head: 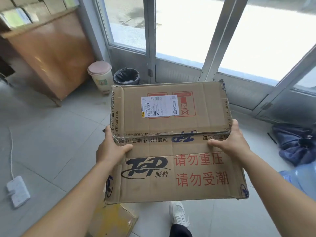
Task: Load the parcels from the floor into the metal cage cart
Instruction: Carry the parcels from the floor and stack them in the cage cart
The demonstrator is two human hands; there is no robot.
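A large brown cardboard parcel with a white shipping label on top and red and blue print on its near face is held up off the floor in front of me. My left hand grips its left upper edge, thumb on the near face. My right hand grips the right upper edge the same way. A second, smaller parcel with yellow tape lies on the floor below the held one, partly hidden by it. No metal cage cart is in view.
A wooden desk stands at the left. A pink-lidded bin and a black-lined bin sit by the glass doors. A white power strip lies on the tiled floor; blue cloth and a water jug at right. My foot is below.
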